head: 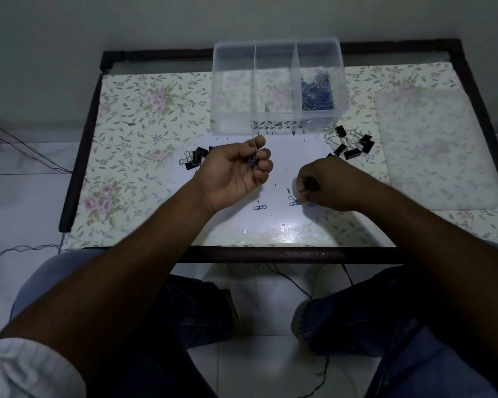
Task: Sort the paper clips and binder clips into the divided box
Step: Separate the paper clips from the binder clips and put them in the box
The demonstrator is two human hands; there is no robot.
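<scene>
My left hand (236, 170) is raised palm-up above the desk (133, 156), fingers curled inward, gripping a small bunch of blue paper clips (255, 159) between thumb and fingertips. My right hand (325, 183) rests low on the desk, knuckles up, fingers bent down and pinching at loose paper clips (294, 201) lying just under the fingertips; how many it has hold of I cannot tell. One more single blue paper clip (260, 207) lies flat on the desk between my two forearms.

Left of my left hand, partly hidden behind it, sits a small group of black binder clips (192, 160). A larger cluster of black binder clips (350, 143) lies beyond my right hand, near the front right corner of the divided box (233, 122).

The divided box is clear plastic with three compartments and stands at the far middle of the desk. Its right compartment holds a heap of blue paper clips (318, 91). A translucent lid (437, 147) lies flat at the desk's right side. The desk bears a floral cover.
</scene>
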